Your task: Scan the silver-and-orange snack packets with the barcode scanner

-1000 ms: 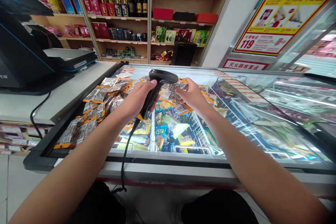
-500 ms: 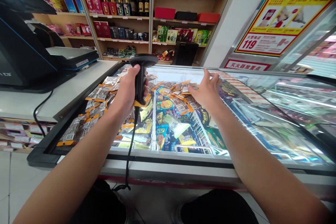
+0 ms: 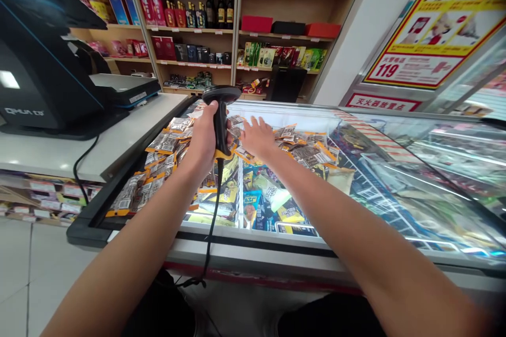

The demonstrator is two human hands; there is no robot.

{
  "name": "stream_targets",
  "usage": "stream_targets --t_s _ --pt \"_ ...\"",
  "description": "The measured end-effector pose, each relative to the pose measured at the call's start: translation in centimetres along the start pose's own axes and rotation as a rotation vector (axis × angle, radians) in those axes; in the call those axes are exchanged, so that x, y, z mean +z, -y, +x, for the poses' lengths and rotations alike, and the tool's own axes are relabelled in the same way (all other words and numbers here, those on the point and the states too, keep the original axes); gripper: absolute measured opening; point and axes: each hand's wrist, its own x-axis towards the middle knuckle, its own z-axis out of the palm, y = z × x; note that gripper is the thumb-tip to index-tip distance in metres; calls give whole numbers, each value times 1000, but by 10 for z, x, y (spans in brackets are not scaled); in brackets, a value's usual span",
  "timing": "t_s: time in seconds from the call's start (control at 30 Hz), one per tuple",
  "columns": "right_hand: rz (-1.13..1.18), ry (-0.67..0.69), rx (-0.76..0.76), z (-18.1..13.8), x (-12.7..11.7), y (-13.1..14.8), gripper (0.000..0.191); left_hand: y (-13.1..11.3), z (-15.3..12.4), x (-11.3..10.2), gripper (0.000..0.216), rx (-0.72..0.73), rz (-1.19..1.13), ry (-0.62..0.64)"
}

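Observation:
My left hand (image 3: 205, 129) is wrapped round the upright handle of a black barcode scanner (image 3: 221, 121) with a yellow trim, its cord hanging down in front of the freezer. Just to its right, my right hand (image 3: 259, 138) reaches over the glass top with its fingers spread, touching or just above small snack packets (image 3: 237, 125); its palm side is hidden. Clear-and-orange packets (image 3: 162, 142) lie heaped on the left part of the glass, and more packets (image 3: 308, 150) lie right of my right hand.
The chest freezer (image 3: 276, 246) has bagged goods in white wire baskets below the glass. At left, a counter (image 3: 130, 134) carries a dark checkout terminal (image 3: 43, 63). Shelves (image 3: 190, 31) with bottles and boxes stand behind, and a poster (image 3: 427, 37) hangs on the right.
My right hand has moved left from the packets on the right to beside the scanner, leaving those packets on the glass. The left hand still grips the scanner. The view has shifted slightly.

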Motion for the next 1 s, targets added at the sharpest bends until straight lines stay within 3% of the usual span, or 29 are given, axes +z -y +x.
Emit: stream_targets --t_s 0.07,0.13,0.27,0.4,0.73,0.87,1.0 --pt "-8 91 123 13 8 -13 53 0 0 1 42 -18 -11 0" --pt "3 117 150 15 13 -27 53 -1 0 2 43 -40 -15 -3" --pt "-15 52 67 -1 13 -49 50 -2 -2 5 44 -69 16 -17" --pt "-33 97 36 -17 2 -75 49 -1 -2 5 44 -52 4 -4" --pt "-85 163 -13 -44 -29 -183 39 -5 -2 4 44 -54 13 -4" --pt "-268 152 111 -40 -43 -180 53 -5 -3 5 44 -31 0 5" --pt "-266 -27 166 -16 -49 -136 70 -5 -1 4 43 -24 -5 4"
